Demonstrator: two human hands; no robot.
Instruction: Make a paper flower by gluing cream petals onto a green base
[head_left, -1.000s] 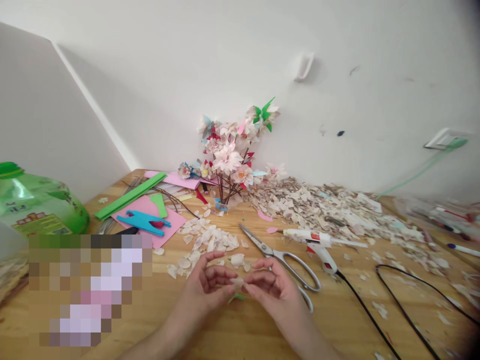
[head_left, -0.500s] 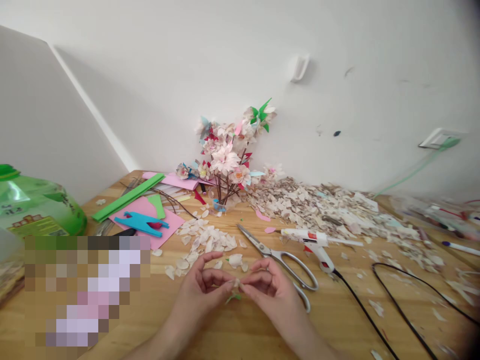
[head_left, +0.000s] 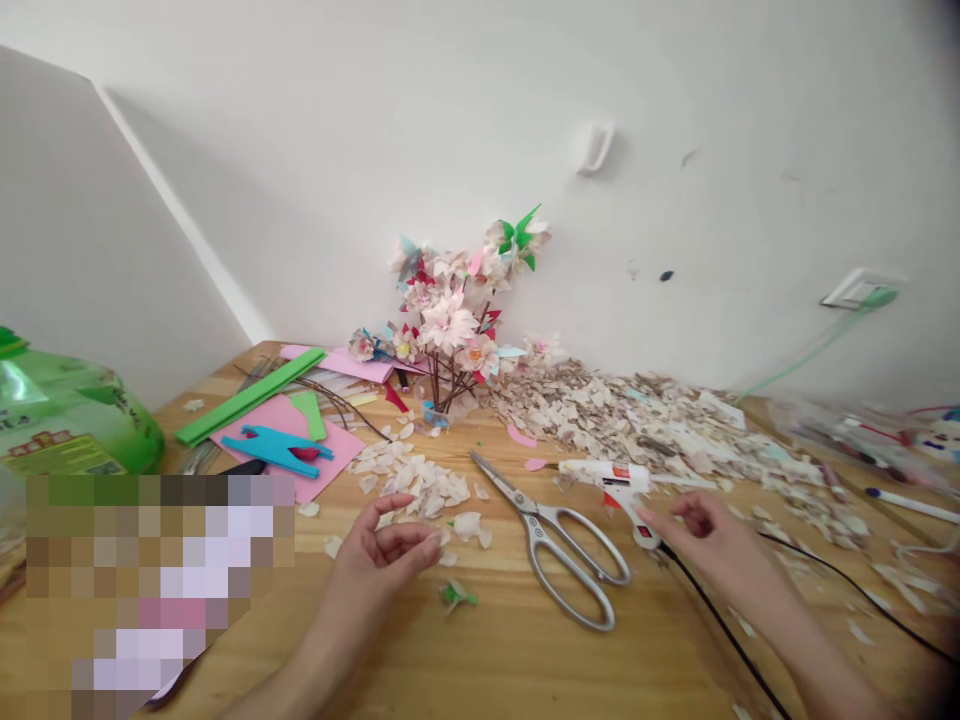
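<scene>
Pinches petal (head_left: 444,538) in left hand (head_left: 379,545), near left; holds fingers of right hand (head_left: 709,532) half-curled by glue gun (head_left: 624,480), right; cannot confirm grip.

One left hand (head_left: 382,550) and one right hand (head_left: 712,540) seen in the lower half, one green-leafed piece (head_left: 454,596) set at lower centre, one pair of scissors (head_left: 526,508) and one glue gun (head_left: 628,485) laid right of centre, one bottle (head_left: 82,410) cropped at far left, petals (head_left: 420,486) too numerous to be counted.
</scene>
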